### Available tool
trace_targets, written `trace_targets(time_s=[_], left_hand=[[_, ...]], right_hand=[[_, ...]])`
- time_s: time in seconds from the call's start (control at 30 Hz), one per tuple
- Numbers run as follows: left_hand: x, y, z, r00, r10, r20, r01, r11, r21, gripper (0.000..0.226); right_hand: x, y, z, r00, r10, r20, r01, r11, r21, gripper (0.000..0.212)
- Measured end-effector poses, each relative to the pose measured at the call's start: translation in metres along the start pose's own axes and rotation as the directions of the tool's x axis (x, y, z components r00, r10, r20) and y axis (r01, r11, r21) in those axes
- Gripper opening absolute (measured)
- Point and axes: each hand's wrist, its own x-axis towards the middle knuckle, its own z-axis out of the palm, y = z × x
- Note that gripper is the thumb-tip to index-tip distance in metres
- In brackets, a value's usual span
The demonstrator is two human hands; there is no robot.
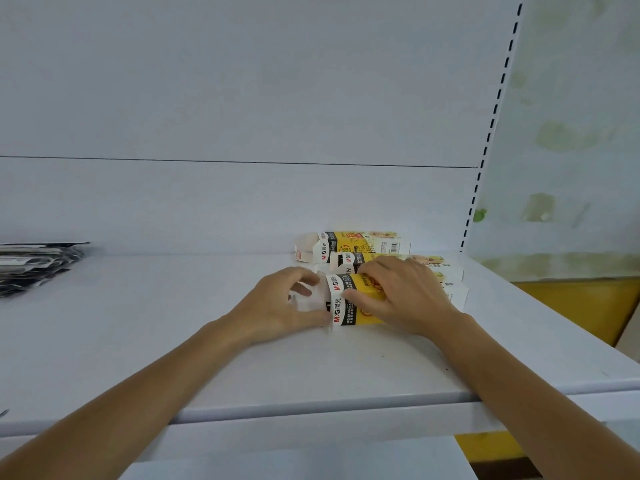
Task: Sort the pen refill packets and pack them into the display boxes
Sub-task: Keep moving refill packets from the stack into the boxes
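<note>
Head view, looking down and forward: two bare forearms reach in over the rounded front edge of a white shelf (311, 368). Both hands meet on the nearest display box (349, 306), a yellow carton with a white and black band printed M&G. It lies on its side on the shelf, right of centre, with its open white end turned to the left.

The left hand (287, 303) curls round that open end, thumb along the near edge and fingers bent over the white flap. The right hand (398, 292) lies over the yellow body, fingers hooked over the far top edge and thumb pressed against the front face, so it grips the box. What the box holds cannot be seen.

Just behind it lies a second display box (349, 259), parallel and partly covered by the right hand. A third display box (353, 242) lies behind that, close to the back panel (242, 202), its white flaps open to the left.

Well apart, at the left edge of the shelf, is a stack of dark refill packets (34, 265). A slotted upright (485, 150) runs up the right side.
</note>
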Motion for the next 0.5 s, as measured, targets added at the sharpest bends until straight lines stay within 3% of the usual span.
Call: trace_targets(time_s=[0.13, 0.3, 0.37, 0.43, 0.5], left_hand=[[-0.001, 0.008, 0.002, 0.998, 0.067, 0.006, -0.067, 0.996, -0.060, 0.057], [0.006, 0.019, 0.008, 0.998, 0.042, 0.037, -0.044, 0.998, 0.045, 0.047], [0.013, 0.020, 0.008, 0.997, 0.034, 0.068, -0.040, 0.995, 0.087, 0.045], [0.020, 0.020, 0.007, 0.996, 0.024, 0.086, -0.033, 0.994, 0.103, 0.046], [0.025, 0.017, 0.008, 0.996, 0.028, 0.087, -0.036, 0.995, 0.091, 0.048]], right_hand=[[0.000, 0.005, 0.000, 0.998, -0.028, -0.051, 0.033, 0.995, 0.099, 0.083], [0.000, 0.009, -0.012, 0.986, -0.083, 0.146, 0.056, 0.981, 0.184, 0.091], [0.002, 0.013, -0.013, 0.995, -0.010, 0.101, -0.009, 0.982, 0.188, 0.084], [0.005, 0.021, -0.013, 0.982, 0.167, 0.086, -0.177, 0.977, 0.119, 0.073], [0.010, 0.031, -0.008, 0.935, 0.287, 0.208, -0.313, 0.943, 0.108, 0.064]])
